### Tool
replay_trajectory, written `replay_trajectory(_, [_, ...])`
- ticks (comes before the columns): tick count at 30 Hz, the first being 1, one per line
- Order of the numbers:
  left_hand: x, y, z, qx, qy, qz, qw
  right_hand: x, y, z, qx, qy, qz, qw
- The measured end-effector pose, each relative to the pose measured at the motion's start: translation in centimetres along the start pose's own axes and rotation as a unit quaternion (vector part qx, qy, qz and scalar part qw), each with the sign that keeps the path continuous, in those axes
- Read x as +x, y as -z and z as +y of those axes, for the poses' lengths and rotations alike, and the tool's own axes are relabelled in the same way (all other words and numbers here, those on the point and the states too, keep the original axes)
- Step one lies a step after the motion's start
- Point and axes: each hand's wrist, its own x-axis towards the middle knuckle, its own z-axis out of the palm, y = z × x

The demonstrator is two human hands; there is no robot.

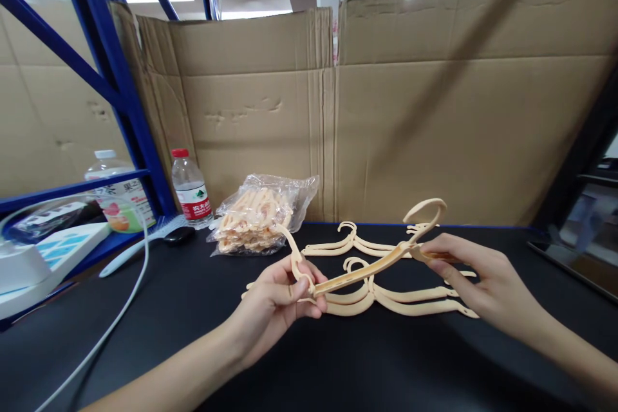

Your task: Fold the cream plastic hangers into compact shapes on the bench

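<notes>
A beige plastic folding clothes hanger (360, 277) is held up between both hands, above the black tabletop. Its hook (429, 209) points up on the right, beside my right fingers. My left hand (284, 296) is closed on the jointed left end, where a short curved piece sticks up past the fingers. My right hand (476, 277) pinches the arm just right of the hook. Behind and beneath the held hanger, several similar beige hangers (415, 304) lie flat in two rows, partly covered by my hands and the held one.
A clear plastic bag (255, 215) full of beige hanger parts lies at the back. Left of it stand a red-capped water bottle (192, 190) and a larger bottle (120, 190). A white cable (140, 270) crosses the left side. Cardboard panels (410, 109) wall off the back.
</notes>
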Motion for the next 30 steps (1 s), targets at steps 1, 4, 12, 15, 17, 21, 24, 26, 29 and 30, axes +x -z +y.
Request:
replay_trajectory(1, [0.0, 0.0, 0.0, 0.001, 0.004, 0.0, 1.0, 0.0, 0.0, 0.0, -0.001, 0.001, 0.0, 1.0])
replay_trajectory(4, [0.0, 0.1, 0.0, -0.002, 0.012, -0.007, 1.0, -0.1, -0.1, 0.0, -0.003, 0.007, 0.002, 1.0])
replay_trajectory(12, [-0.1, -0.2, -0.1, 0.01, 0.005, -0.02, 1.0, -0.3, -0.1, -0.6, -0.008, 0.019, 0.005, 1.0])
replay_trajectory(15, [-0.3, -0.4, 0.0, 0.011, 0.001, -0.01, 1.0, -0.2, -0.2, -1.0, -0.016, 0.025, 0.011, 1.0])
replay_trajectory(17, [-0.3, -0.6, 0.0, 0.008, -0.006, -0.004, 1.0, -0.3, -0.3, -1.2, -0.021, 0.029, 0.021, 0.999])
replay_trajectory(21, [-0.3, -0.6, 0.1, 0.008, -0.02, -0.008, 1.0, -0.5, -0.4, -1.3, -0.022, 0.033, 0.036, 0.999])
replay_trajectory(24, [-0.2, -0.4, 0.2, 0.011, -0.017, -0.023, 1.0, -0.6, -0.5, -1.1, -0.018, 0.027, 0.037, 0.999])
replay_trajectory(26, [-0.2, -0.3, 0.3, 0.01, -0.004, -0.043, 0.999, -0.5, -0.4, -1.0, -0.019, 0.03, 0.038, 0.999])
replay_trajectory(29, [-0.1, -0.1, 0.4, 0.001, 0.021, -0.073, 0.997, -0.3, -0.3, -1.0, -0.033, 0.032, 0.033, 0.998])
replay_trajectory(30, [0.0, -0.1, 0.4, -0.002, 0.028, -0.076, 0.997, -0.2, -0.2, -1.1, -0.041, 0.033, 0.029, 0.998])
